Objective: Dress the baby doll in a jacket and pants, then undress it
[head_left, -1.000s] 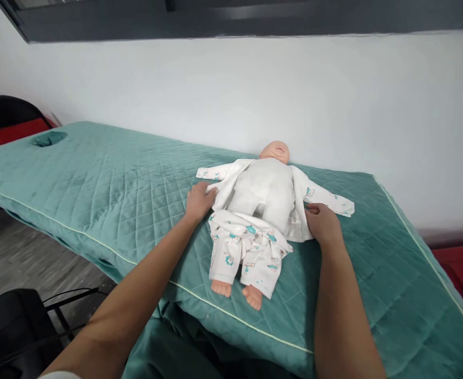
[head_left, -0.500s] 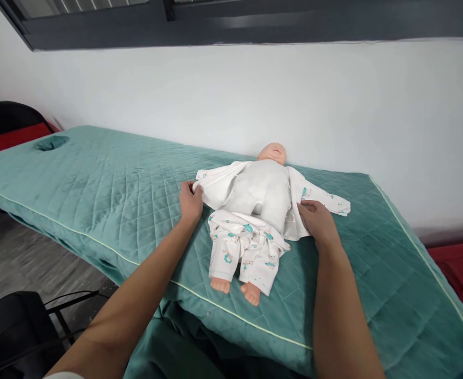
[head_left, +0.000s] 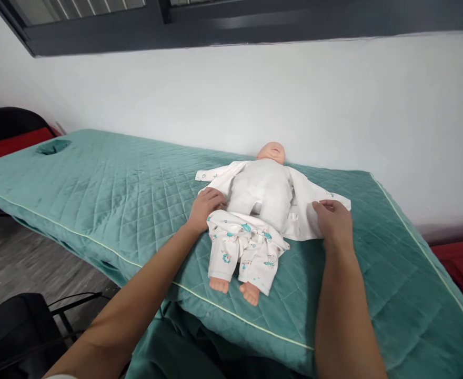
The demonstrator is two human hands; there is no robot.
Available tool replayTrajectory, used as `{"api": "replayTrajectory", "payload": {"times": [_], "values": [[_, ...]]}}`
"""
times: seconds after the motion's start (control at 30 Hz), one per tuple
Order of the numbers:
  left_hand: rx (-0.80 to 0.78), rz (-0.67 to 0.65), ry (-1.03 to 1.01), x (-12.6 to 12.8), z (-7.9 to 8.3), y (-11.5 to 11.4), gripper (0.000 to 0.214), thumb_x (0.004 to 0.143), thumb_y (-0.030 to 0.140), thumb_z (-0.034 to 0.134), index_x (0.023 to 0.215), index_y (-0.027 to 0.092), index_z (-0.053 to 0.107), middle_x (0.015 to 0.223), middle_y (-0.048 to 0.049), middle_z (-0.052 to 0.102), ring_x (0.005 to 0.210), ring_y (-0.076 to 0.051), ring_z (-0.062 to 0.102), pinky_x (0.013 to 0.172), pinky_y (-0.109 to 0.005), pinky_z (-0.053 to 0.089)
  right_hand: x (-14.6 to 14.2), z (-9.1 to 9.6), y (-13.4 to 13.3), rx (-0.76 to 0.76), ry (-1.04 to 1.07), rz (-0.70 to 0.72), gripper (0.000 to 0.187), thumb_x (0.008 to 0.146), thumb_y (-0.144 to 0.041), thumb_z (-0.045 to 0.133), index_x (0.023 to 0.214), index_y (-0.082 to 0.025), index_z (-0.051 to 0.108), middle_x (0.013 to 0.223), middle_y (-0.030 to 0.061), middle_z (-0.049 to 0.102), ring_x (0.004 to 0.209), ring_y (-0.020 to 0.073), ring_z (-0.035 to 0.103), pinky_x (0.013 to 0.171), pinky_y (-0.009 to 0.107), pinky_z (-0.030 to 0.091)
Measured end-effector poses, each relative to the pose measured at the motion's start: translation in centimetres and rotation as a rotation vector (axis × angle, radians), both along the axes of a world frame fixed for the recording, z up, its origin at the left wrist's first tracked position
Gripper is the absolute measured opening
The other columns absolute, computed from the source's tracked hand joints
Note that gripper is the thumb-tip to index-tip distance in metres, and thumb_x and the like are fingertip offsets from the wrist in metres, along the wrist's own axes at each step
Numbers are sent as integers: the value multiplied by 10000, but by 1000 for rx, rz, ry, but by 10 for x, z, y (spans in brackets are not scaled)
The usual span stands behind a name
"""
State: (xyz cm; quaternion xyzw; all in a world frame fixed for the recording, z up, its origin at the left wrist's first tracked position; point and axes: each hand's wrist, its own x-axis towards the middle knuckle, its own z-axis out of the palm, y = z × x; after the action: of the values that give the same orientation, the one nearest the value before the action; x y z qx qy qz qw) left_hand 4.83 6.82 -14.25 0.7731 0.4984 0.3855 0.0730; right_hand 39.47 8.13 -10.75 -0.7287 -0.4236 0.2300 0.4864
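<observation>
Head view: 1 doll [head_left: 262, 187] supine on green bed [head_left: 129, 195], nr wall [head_left: 235, 95]; 1 jacket [head_left: 306, 202], spread open, 1 pr trousers [head_left: 251, 231] below hips, 2 bare feet [head_left: 219, 285]. Your R hand [head_left: 334, 220] pinches jacket front; your L hand [head_left: 205, 208] covers pt of opp. front, grip: can't tell. Around you: window frame [head_left: 215, 29] above, black seat [head_left: 18, 326] lower L.

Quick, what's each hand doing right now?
Left hand: touching the baby jacket; grip cannot be told.
Right hand: closed, holding the baby jacket's opened front flap.

Lettering: none legible. Doll's printed trousers [head_left: 242, 243]: the pattern is possibly including tiny letters, but is showing too small for reading.
</observation>
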Motion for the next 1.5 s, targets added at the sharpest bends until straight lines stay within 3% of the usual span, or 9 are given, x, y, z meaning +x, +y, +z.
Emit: {"api": "replayTrajectory", "payload": {"times": [0.13, 0.33, 0.43, 0.53, 0.7, 0.93, 1.2, 1.37, 1.5], "values": [[-77, -188, 124, -1, 1, 4, 219, 896, 349, 520, 739, 234, 620, 906, -92, 676, 913, -264, 541, 853, -396, 385, 13, 1, -2, -50, -107, -64, 138, 681, -281, 659, 800, -217, 629, 766, 27, 661, 677, 196, 571, 698, 341, 445], [-159, -165, 122, -1, -1, 7, 265, 896, 379, 499, 700, 234, 604, 749, -89, 608, 837, -267, 531, 772, -382, 371, 24, 4, -12, -107, -305, -160, 210, 733, -263, 607, 921, -204, 678, 867, 80, 688, 810, 271, 609, 776, 418, 456], [-164, -120, 84, 0, -3, 7, 257, 883, 373, 492, 712, 233, 622, 720, -73, 577, 787, -254, 525, 749, -367, 375, 14, 8, -19, 53, -455, -179, 245, 787, -244, 554, 980, -178, 689, 1094, 162, 694, 1033, 329, 605, 870, 449, 439], [-162, -89, 59, 2, -4, 8, 240, 863, 359, 492, 728, 227, 640, 725, -66, 570, 744, -238, 517, 730, -350, 379, -8, 9, -28, 260, -564, -25, 231, 879, -298, 510, 952, -172, 689, 1037, 157, 714, 982, 292, 631, 843, 389, 440], [-185, -61, -3, 2, -4, 8, 198, 813, 283, 497, 789, 226, 685, 762, -54, 627, 759, -223, 554, 740, -328, 400, -44, 1, -49, 29, -666, 422, 342, 988, -416, 448, 787, -229, 652, 663, 52, 658, 629, 201, 557, 585, 293, 266], [-210, -25, -131, 1, -4, 7, 224, 777, 250, 514, 804, 228, 735, 768, -35, 698, 742, -200, 605, 724, -301, 422, -47, -5, -58, -52, -843, 429, 321, 990, -342, 464, 741, -222, 626, 643, 55, 649, 582, 179, 505, 587, 305, 161], [-257, -24, -210, 6, 3, 2, 189, 706, 214, 533, 686, 208, 721, 530, 16, 573, 542, -143, 474, 605, -273, 325, -47, -7, -57, -39, -740, 413, 304, 952, -358, 502, 715, -223, 636, 604, 40, 627, 591, 188, 525, 585, 303, 221], [-392, -84, -551, 6, 16, -5, 180, 751, 271, 591, 788, 193, 749, 586, 11, 583, 551, -132, 459, 561, -258, 318, -50, -5, -64, 197, -262, 427, 271, 940, -432, 582, 787, -224, 662, 657, 5, 642, 613, 173, 547, 623, 300, 390], [-559, -247, -697, 5, 24, -12, 204, 755, 363, 750, 850, 183, 747, 728, -17, 636, 676, -147, 550, 621, -252, 398, -59, -1, -69, 361, -159, 633, 177, 903, -351, 684, 769, -235, 669, 755, 12, 641, 703, 178, 561, 670, 320, 432]]}}
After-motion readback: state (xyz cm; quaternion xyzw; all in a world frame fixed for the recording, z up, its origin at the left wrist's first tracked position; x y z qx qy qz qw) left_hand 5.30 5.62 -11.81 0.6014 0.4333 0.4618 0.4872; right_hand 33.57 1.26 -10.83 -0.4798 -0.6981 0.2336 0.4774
